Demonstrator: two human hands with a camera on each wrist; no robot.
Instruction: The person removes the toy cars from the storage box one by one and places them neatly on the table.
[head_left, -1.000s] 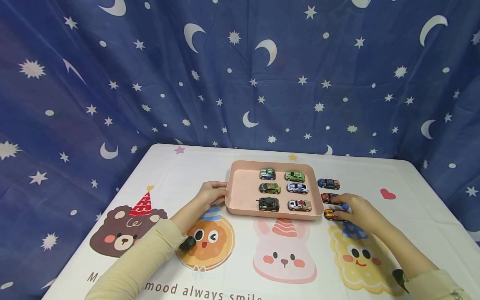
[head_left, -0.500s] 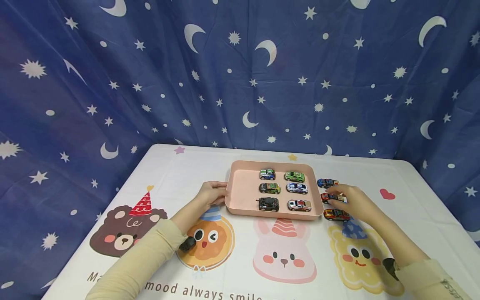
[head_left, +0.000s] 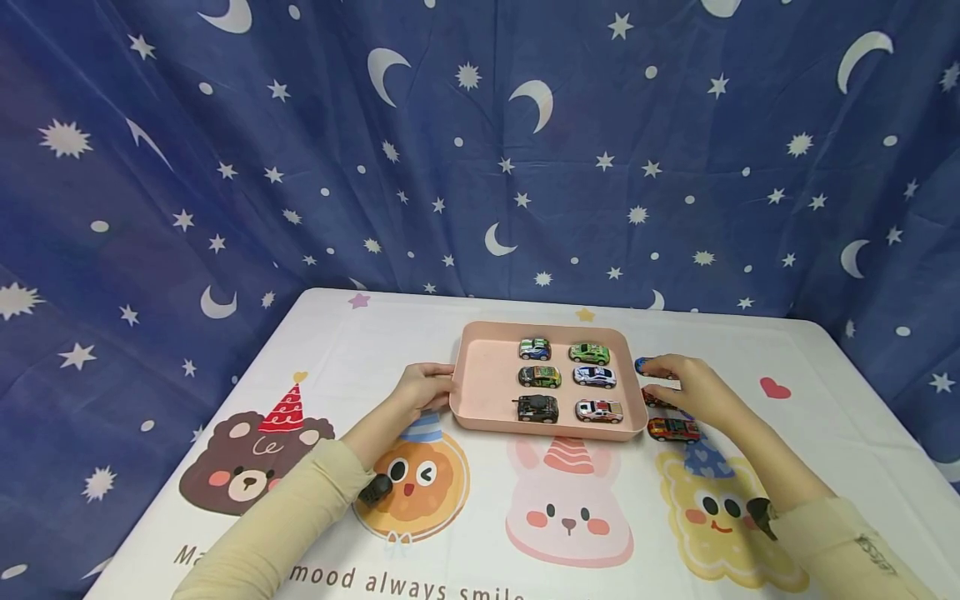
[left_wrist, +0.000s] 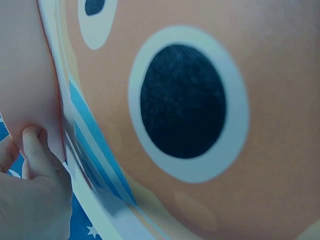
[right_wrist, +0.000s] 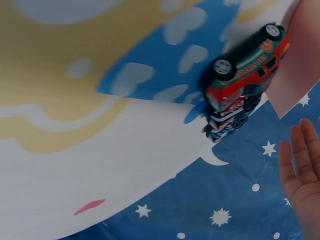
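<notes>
My left hand (head_left: 420, 389) pinches the left rim of a pink tray (head_left: 483, 375). In the left wrist view its thumb (left_wrist: 34, 142) lies against the tray's outer wall. Over the row of toy cars right of the tray is my right hand (head_left: 701, 390). Its fingers partly cover a blue toy car (head_left: 642, 365) at the back and overlap a dark red toy car (head_left: 654, 400) in the middle. Nearest in that row is an orange-red toy car (head_left: 675, 429). In the right wrist view the hand's fingers (right_wrist: 300, 150) are straight, apart from the cars.
Inside the tray several toy cars stand in two columns, including a green one (head_left: 589, 353) and a white one (head_left: 598, 411). A black toy tank (head_left: 537, 408) is among them. The white tablecloth (head_left: 450, 500) has printed cartoon figures. Behind hangs a blue star-patterned curtain (head_left: 420, 167).
My right hand has moved away from me along the row, from the two nearer cars to the blue car at the back. The left hand and tray have stayed put.
</notes>
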